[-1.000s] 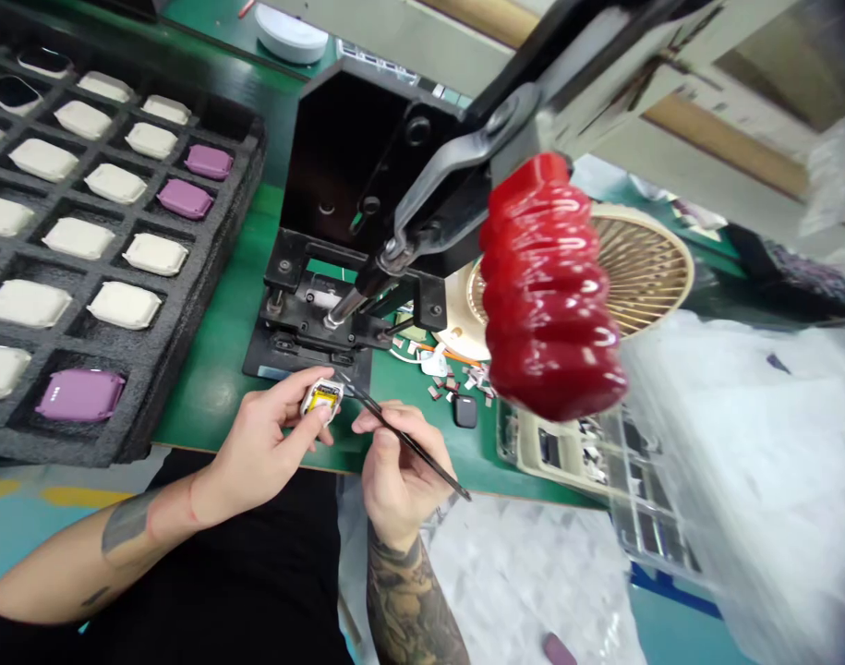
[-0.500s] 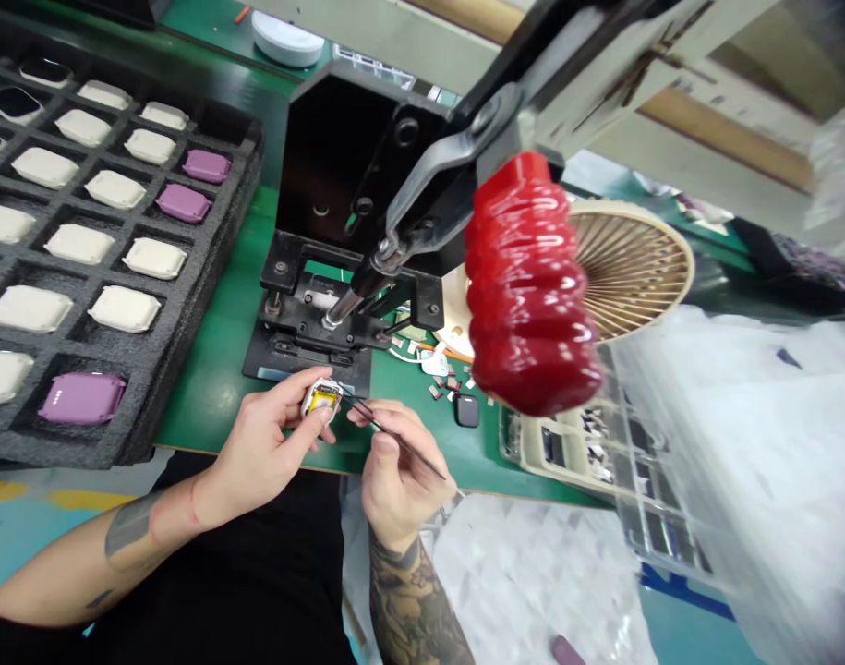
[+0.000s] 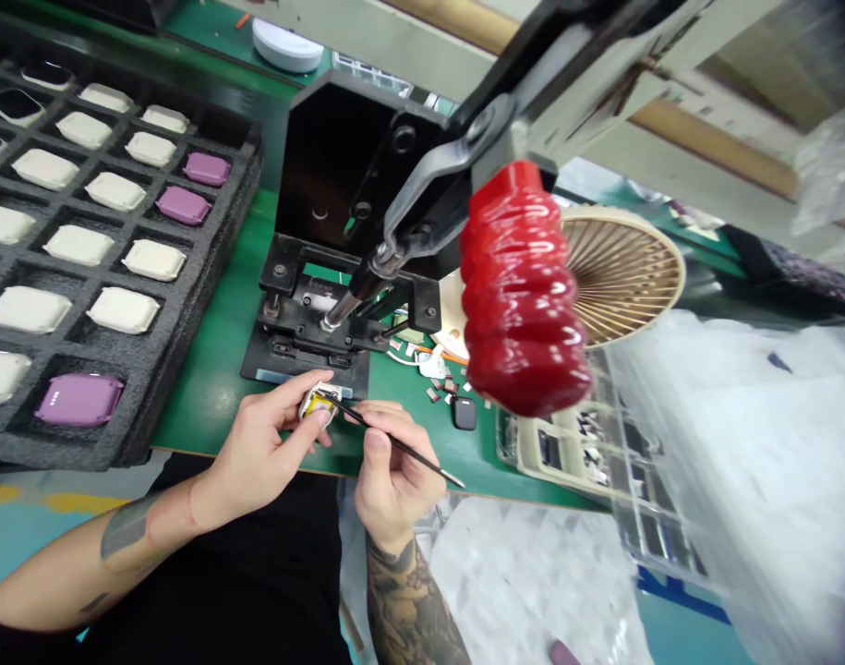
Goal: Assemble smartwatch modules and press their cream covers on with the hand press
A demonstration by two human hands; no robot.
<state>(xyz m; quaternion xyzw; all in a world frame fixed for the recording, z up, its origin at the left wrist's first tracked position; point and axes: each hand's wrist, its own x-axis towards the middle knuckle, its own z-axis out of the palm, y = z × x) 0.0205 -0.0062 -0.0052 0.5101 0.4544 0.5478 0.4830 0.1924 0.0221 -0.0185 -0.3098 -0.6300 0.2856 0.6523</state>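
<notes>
My left hand (image 3: 273,439) pinches a small white watch case (image 3: 318,403) between thumb and fingers, its inside with a yellow part facing up. In my right hand (image 3: 398,466) is a pair of dark tweezers (image 3: 394,441), held like a pen. Their tips reach into the case; whether they grip anything there is too small to tell. Both hands are over the front edge of the green bench, just before a black hand press (image 3: 318,323). A black square watch body (image 3: 464,413) lies to the right of my right hand.
A dark foam tray (image 3: 207,305) with white and purple watch cases fills the left. The press's red handle (image 3: 525,296) juts out over the bench. Small loose parts (image 3: 444,386) lie beside the press. A fan (image 3: 622,277) and a compartment box (image 3: 567,453) stand right.
The tweezers have swung lower and their tips have moved left, from the case's edge into its inside. My right hand has shifted slightly left; my left hand still holds the case.
</notes>
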